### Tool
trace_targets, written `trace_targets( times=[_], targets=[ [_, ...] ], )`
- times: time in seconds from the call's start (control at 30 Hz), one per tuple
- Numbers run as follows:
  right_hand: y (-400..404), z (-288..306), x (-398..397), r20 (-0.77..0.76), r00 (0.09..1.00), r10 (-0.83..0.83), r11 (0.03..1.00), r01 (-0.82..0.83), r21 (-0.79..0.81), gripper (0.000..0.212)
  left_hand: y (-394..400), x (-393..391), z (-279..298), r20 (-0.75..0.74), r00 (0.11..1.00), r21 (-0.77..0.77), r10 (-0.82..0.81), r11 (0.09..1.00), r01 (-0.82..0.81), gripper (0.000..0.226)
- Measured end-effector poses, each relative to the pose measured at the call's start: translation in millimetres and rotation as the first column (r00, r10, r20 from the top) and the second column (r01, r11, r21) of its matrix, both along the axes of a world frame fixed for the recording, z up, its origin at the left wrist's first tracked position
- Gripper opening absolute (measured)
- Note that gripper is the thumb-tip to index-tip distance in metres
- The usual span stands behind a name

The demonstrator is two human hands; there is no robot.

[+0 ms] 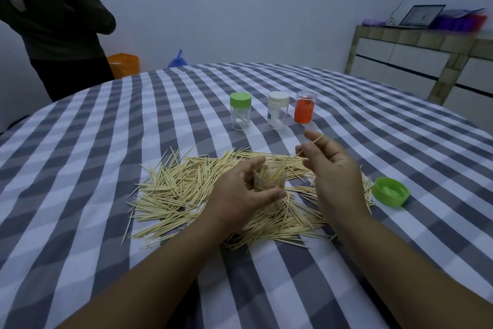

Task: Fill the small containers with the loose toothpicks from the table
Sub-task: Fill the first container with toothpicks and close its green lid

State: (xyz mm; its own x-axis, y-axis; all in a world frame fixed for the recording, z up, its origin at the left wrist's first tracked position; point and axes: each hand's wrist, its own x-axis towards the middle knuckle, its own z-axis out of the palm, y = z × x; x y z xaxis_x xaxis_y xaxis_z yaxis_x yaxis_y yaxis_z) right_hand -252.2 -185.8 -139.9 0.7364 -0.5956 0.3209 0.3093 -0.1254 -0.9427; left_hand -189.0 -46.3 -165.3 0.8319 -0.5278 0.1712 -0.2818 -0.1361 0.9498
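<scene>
A wide heap of loose toothpicks (pixel 181 190) lies on the checked tablecloth (pixel 346 142). My left hand (pixel 240 192) grips a small clear container (pixel 270 180) that stands open amid the heap and holds several toothpicks. My right hand (pixel 333 166) hovers just right of it and pinches a single toothpick (pixel 310 145) between thumb and fingertips. Further back stand three containers in a row: one with a green lid (pixel 240 110), one with a white lid (pixel 278 110), and one with an orange inside (pixel 305 110).
A loose green lid (pixel 390 191) lies on the cloth right of the heap. A person in dark clothes (pixel 61 27) stands at the table's far left edge. A sideboard with a laptop (pixel 422 16) stands at the back right.
</scene>
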Motion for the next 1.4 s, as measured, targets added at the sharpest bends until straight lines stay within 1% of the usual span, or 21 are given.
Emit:
trace_targets(
  times=[0.07,0.17,0.2,0.33,0.4,0.47,0.6,0.67,0.73,0.77,0.83,0.9,1.03,1.17,1.27,1.37,1.4],
  targets=[
    [0,0,1,0.013,1.000,-0.005,1.000,0.005,-0.008,0.024,0,0,0,-0.001,1.000,0.001,0.002,1.000,-0.002,0.086],
    [1,-5,2,-0.038,0.999,-0.003,0.997,-0.001,-0.084,0.033,1,-1,1,-0.003,1.000,0.004,0.000,1.000,0.000,0.086],
    [2,-7,3,-0.063,0.998,0.005,0.993,-0.012,-0.113,0.033,1,-1,1,-0.005,1.000,0.004,-0.002,1.000,0.002,0.087],
    [2,-11,4,-0.156,0.986,0.059,0.974,-0.091,-0.209,0.017,1,0,0,-0.010,1.000,-0.002,0.000,1.000,0.000,0.082],
    [1,-11,4,-0.207,0.971,0.120,0.952,-0.172,-0.252,0.023,1,-1,0,-0.006,1.000,-0.004,-0.002,1.000,0.002,0.086],
    [2,-10,3,-0.258,0.951,0.167,0.938,-0.234,-0.256,0.027,0,0,0,0.004,1.000,-0.006,0.002,1.000,-0.002,0.089],
    [-13,3,-1,-0.347,0.928,0.135,0.932,-0.237,-0.273,0.027,-1,0,1,-0.004,1.000,-0.010,-0.002,1.000,0.002,0.090],
    [-29,11,-6,-0.471,0.877,0.099,0.886,-0.293,-0.358,0.023,0,0,0,0.002,1.000,0.001,0.001,1.000,-0.001,0.084],
    [-48,14,-10,-0.626,0.779,-0.034,0.759,-0.387,-0.523,0.027,1,0,0,0.009,1.000,0.009,0.005,1.000,-0.005,0.079],
    [-55,14,-11,-0.685,0.721,-0.108,0.691,-0.441,-0.573,0.031,1,1,0,0.007,1.000,0.011,0.006,1.000,-0.006,0.078],
    [-62,15,-13,-0.766,0.609,-0.207,0.608,-0.533,-0.588,0.036,1,1,0,0.012,1.000,0.021,0.009,1.000,-0.010,0.078],
    [-65,14,-15,-0.809,0.540,-0.232,0.573,-0.596,-0.562,0.042,1,1,-1,0.014,1.000,0.019,0.013,1.000,-0.013,0.079],
    [-63,16,-16,-0.854,0.483,-0.192,0.549,-0.668,-0.502,0.055,1,1,0,0.025,1.000,0.020,0.012,1.000,-0.013,0.080],
    [-61,14,-16,-0.857,0.459,-0.233,0.488,-0.707,-0.512,0.061,1,0,1,0.018,1.000,0.022,0.006,1.000,-0.006,0.086],
    [-60,10,-13,-0.823,0.475,-0.311,0.409,-0.714,-0.568,0.048,1,0,1,0.006,1.000,0.014,0.003,1.000,-0.003,0.086],
    [-59,4,-7,-0.752,0.552,-0.360,0.384,-0.647,-0.659,0.028,1,0,1,0.009,1.000,0.020,0.000,1.000,0.000,0.090],
    [-58,1,-4,-0.726,0.571,-0.384,0.357,-0.633,-0.687,0.023,2,0,1,0.013,1.000,0.024,0.000,1.000,-0.001,0.091]
  ],
)
